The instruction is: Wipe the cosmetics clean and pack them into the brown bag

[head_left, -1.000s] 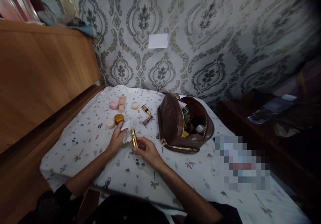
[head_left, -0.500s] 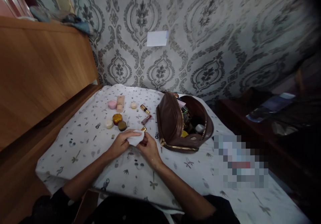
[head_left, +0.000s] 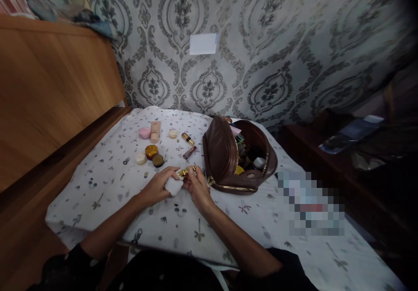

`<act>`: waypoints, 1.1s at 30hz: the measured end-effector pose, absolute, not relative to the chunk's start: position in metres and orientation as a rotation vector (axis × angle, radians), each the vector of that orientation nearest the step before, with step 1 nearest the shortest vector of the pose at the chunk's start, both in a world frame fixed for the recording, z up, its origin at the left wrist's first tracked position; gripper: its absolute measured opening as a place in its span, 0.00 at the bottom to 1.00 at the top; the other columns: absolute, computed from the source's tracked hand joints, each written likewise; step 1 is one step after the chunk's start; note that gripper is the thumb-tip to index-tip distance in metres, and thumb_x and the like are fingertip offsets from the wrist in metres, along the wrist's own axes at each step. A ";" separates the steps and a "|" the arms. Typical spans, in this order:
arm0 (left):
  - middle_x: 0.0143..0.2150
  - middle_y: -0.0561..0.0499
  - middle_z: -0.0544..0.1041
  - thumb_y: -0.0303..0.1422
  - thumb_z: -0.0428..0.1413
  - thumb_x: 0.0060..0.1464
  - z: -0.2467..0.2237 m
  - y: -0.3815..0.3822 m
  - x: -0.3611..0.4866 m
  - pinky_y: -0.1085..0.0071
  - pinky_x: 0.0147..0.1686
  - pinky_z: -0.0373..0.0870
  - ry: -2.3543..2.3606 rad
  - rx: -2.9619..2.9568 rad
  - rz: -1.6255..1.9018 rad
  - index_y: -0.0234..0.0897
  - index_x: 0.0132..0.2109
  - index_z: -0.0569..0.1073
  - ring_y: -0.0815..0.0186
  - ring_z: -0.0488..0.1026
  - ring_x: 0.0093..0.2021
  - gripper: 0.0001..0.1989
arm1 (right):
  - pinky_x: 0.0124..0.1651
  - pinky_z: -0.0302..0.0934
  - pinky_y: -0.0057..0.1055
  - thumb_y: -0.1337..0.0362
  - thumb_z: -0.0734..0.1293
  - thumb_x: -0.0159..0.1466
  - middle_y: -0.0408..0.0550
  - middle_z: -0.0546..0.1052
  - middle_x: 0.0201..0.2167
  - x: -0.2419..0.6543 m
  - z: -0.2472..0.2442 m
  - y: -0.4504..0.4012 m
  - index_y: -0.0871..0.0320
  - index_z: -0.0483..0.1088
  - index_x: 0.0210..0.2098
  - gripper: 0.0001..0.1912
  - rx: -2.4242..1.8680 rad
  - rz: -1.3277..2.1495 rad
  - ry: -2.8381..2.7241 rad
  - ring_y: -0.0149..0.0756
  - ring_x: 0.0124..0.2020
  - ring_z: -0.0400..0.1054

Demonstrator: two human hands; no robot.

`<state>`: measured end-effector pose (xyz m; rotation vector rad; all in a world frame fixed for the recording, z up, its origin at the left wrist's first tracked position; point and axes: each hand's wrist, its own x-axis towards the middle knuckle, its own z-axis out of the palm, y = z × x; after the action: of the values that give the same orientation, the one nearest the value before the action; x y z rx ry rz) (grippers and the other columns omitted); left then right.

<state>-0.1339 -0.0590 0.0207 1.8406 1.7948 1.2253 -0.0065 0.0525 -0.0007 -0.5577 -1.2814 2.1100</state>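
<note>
My left hand (head_left: 158,187) is closed on a white tissue or wipe (head_left: 173,187), which hangs from its fingers. A shiny gold cosmetic tube (head_left: 186,172), like a lipstick, is gripped by the fingers of my right hand (head_left: 200,191), its left end touching the tissue. Just beyond my hands lie a small dark-capped tube (head_left: 189,152) and a black-and-gold tube (head_left: 187,138). To their left are a gold-lidded jar (head_left: 151,152), an olive-brown jar (head_left: 158,160), a cream jar (head_left: 140,158), a small pale jar (head_left: 173,133), a pink jar (head_left: 145,132) and a beige squeeze tube (head_left: 155,132).
An unzipped brown cosmetic bag (head_left: 220,156), with several items inside, stands right of my hands on the patterned white cloth (head_left: 107,173). A blurred-out item (head_left: 310,204) lies farther right. A wooden cabinet (head_left: 58,65) borders the left; a patterned wall (head_left: 228,82) rises behind.
My right hand has turned and shifted slightly up, bringing more of the gold tube into sight. The tissue now hangs lower, off most of the tube. The view has tilted slightly downward.
</note>
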 end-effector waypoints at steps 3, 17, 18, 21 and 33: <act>0.50 0.44 0.74 0.23 0.53 0.47 0.014 -0.058 -0.132 0.64 0.46 0.69 1.914 1.842 1.170 0.40 0.43 0.66 0.57 0.73 0.48 0.14 | 0.31 0.64 0.27 0.41 0.67 0.58 0.41 0.72 0.31 -0.004 0.002 0.050 0.53 0.61 0.35 0.23 -0.519 2.090 -1.390 0.32 0.30 0.68; 0.52 0.43 0.74 0.28 0.51 0.55 0.009 -0.058 -0.133 0.63 0.48 0.70 1.979 1.822 1.098 0.38 0.57 0.62 0.56 0.74 0.50 0.21 | 0.34 0.58 0.28 0.50 0.73 0.54 0.41 0.72 0.26 -0.005 0.007 0.054 0.57 0.72 0.30 0.16 -0.565 1.906 -1.533 0.33 0.28 0.63; 0.52 0.43 0.74 0.28 0.51 0.56 0.011 -0.058 -0.134 0.63 0.48 0.69 1.967 1.820 1.102 0.38 0.56 0.62 0.56 0.74 0.50 0.21 | 0.34 0.58 0.28 0.51 0.73 0.54 0.42 0.72 0.26 -0.004 0.007 0.055 0.57 0.73 0.30 0.16 -0.568 1.903 -1.505 0.33 0.29 0.63; 0.49 0.44 0.75 0.29 0.51 0.55 0.018 -0.058 -0.136 0.64 0.47 0.69 1.929 1.777 1.142 0.38 0.55 0.64 0.57 0.74 0.48 0.20 | 0.35 0.58 0.29 0.50 0.72 0.55 0.42 0.72 0.26 -0.003 0.006 0.056 0.57 0.74 0.33 0.16 -0.574 1.907 -1.426 0.32 0.29 0.63; 0.25 0.56 0.68 0.34 0.52 0.52 0.015 -0.055 -0.139 0.75 0.24 0.62 1.745 1.095 1.475 0.35 0.44 0.71 0.69 0.63 0.24 0.13 | 0.33 0.58 0.28 0.49 0.74 0.54 0.41 0.73 0.24 -0.005 0.002 0.054 0.57 0.72 0.30 0.18 -0.541 2.004 -1.331 0.31 0.27 0.65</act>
<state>-0.1393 -0.0553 0.0145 1.0950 1.7450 1.4747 -0.0047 0.0537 0.0020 -0.5406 -1.3310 2.0043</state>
